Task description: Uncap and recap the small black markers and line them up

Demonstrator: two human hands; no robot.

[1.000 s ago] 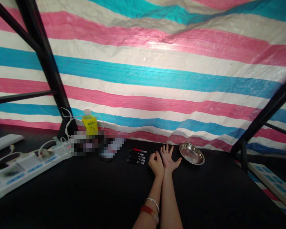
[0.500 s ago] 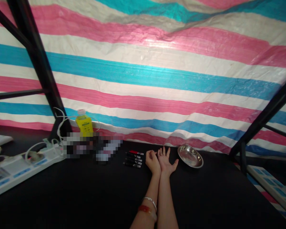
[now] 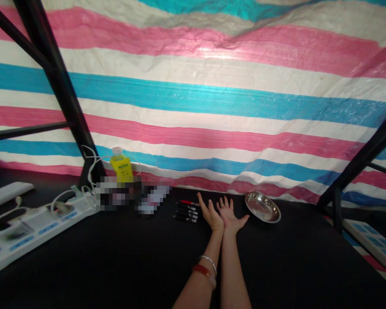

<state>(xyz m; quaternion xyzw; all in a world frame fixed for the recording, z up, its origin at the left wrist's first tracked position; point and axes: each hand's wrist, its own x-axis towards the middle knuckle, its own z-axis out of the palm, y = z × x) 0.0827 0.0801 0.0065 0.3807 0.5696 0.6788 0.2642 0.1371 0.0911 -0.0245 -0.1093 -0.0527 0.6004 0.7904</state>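
Observation:
Side by side over the black table [image 3: 141, 262], my two hands touch at the wrists, palms turned up. My left hand [image 3: 212, 215] has its fingers stretched out and apart, with nothing in it; bracelets circle that forearm. Fingers spread and thumb out to the side, my right hand [image 3: 230, 216] is bare too. Just left of my left hand lie several markers [image 3: 186, 211] in a row, mostly black, with a red one [image 3: 188, 202] at the far end. To the right of my right hand sits a shallow round metal dish [image 3: 263, 207].
A long white power strip [image 3: 45, 229] with plugs and cables runs along the left. Behind it stands a bottle of yellow liquid [image 3: 122, 168], next to blurred items. Black metal frame legs [image 3: 67, 103] rise at both sides before a striped tarp [image 3: 212, 101]. Another strip [image 3: 371, 240] is at right.
My left hand has opened from curled fingers to stretched ones. My right hand stays spread. The whole view has shifted slightly, so table things appear a little further right.

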